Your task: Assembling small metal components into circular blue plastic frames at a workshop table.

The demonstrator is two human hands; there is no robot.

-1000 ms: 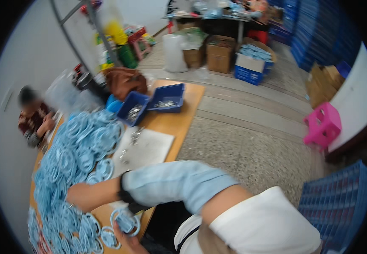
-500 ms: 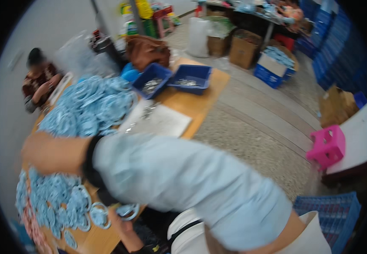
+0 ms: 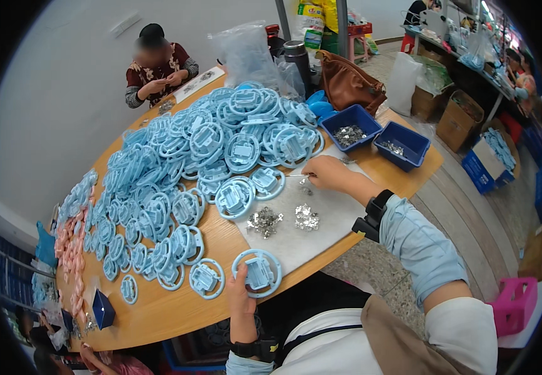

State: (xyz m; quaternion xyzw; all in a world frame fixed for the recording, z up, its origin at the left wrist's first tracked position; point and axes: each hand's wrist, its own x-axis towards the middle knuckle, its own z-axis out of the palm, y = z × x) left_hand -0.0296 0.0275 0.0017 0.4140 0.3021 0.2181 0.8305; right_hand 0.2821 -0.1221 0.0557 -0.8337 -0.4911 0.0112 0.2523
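Note:
My left hand (image 3: 241, 295) grips a light-blue plastic wheel (image 3: 259, 275), a round ring with a boxy centre, at the table's near edge. The thumb lies over its left rim. Farther out, my right hand (image 3: 326, 173) is closed on a thin, pale tool (image 3: 298, 175) pointing left; its exact kind is too small to tell. Below that tool, small silvery metal pieces lie on a white board (image 3: 283, 251), in a grey pile (image 3: 263, 222) and a brighter pile (image 3: 307, 217). Another light-blue wheel (image 3: 206, 279) rests left of my left hand.
A large heap of light-blue wheels (image 3: 183, 144) covers the table's left and middle. Two dark-blue bins (image 3: 412, 164) with metal pieces stand at the right, near a brown bag (image 3: 349, 80). Pink parts (image 3: 72, 240) lie far left. A co-worker (image 3: 158, 69) sits across the table.
My right arm, which was stretched across to the left, has swung back to the right over the white board. The view has turned left. The left hand still holds a wheel.

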